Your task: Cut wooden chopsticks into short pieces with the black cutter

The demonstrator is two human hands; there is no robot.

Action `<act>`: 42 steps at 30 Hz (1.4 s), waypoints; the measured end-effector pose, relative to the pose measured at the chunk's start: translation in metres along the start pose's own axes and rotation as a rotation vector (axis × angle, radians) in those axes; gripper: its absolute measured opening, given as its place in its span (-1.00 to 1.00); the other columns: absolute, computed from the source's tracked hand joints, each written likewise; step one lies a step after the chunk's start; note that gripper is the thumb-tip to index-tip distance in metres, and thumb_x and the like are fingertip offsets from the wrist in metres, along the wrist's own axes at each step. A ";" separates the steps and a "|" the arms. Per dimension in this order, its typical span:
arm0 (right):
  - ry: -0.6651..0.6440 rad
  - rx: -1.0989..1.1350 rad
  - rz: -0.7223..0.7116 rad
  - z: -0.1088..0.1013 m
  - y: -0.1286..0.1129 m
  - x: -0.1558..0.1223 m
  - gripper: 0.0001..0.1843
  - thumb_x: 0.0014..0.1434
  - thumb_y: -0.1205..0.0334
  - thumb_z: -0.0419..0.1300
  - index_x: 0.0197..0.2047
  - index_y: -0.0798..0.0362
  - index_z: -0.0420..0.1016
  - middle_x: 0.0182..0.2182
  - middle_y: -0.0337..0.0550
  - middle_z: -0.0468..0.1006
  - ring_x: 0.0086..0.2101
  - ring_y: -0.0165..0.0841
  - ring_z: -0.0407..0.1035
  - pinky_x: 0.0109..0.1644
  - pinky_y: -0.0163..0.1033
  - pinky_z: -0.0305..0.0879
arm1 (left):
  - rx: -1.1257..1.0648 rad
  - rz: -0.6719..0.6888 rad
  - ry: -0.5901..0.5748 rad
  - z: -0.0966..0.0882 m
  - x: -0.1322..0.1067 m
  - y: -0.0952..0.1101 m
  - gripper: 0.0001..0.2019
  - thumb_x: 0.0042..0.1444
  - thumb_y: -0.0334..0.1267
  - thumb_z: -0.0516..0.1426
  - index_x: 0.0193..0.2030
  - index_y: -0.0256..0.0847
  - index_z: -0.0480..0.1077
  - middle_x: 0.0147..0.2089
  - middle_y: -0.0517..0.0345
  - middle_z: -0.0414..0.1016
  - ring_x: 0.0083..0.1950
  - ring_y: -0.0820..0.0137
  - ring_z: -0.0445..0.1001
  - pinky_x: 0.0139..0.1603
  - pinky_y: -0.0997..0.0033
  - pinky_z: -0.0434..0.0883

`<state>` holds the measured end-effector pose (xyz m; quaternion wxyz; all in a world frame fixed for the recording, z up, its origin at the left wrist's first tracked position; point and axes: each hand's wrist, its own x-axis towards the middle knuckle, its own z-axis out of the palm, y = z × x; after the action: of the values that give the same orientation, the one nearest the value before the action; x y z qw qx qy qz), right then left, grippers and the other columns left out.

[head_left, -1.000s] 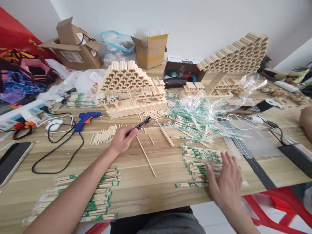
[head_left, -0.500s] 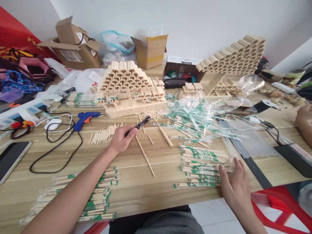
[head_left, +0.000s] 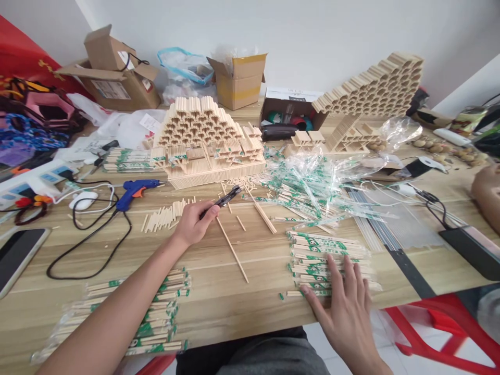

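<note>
My left hand [head_left: 193, 224] rests mid-table, closed around a dark cutting tool [head_left: 224, 200] that points up and right. Bare wooden chopsticks [head_left: 233, 249] lie just right of it. My right hand [head_left: 344, 304] lies flat with fingers spread on a stack of wrapped chopsticks [head_left: 328, 255] near the table's front edge. A second heap of wrapped chopsticks [head_left: 152, 317] sits under my left forearm. Short cut sticks [head_left: 166, 216] lie left of my left hand.
A stepped chopstick model [head_left: 207, 140] stands behind, a taller honeycomb one [head_left: 375, 94] at back right. Empty wrappers [head_left: 312, 187] pile between. A blue glue gun [head_left: 135, 188] with black cord, a phone [head_left: 17, 255], cardboard boxes [head_left: 113, 67] and a metal ruler [head_left: 390, 245] surround. Another person's hand [head_left: 488, 192] shows far right.
My right hand slid right off the wrapped stack, then came back left and forward onto its near edge. My left hand with the tool stayed put.
</note>
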<state>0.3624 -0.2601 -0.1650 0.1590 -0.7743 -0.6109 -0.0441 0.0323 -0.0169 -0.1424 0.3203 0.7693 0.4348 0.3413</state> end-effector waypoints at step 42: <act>0.021 0.126 -0.495 -0.010 0.034 0.068 -0.79 0.51 0.21 0.00 0.00 -0.02 0.45 -0.11 -0.05 0.59 -0.07 -0.19 0.48 0.02 -0.10 0.27 | 0.029 -0.003 0.002 -0.001 0.001 0.006 -0.47 0.37 0.17 -0.04 -0.39 -0.20 0.45 -0.49 0.13 0.47 -0.45 0.38 0.41 -0.42 0.41 0.31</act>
<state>0.4137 -0.2067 -0.1441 0.1978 -0.5893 -0.7817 -0.0514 0.0339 -0.0182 -0.1371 0.3093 0.7729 0.4411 0.3354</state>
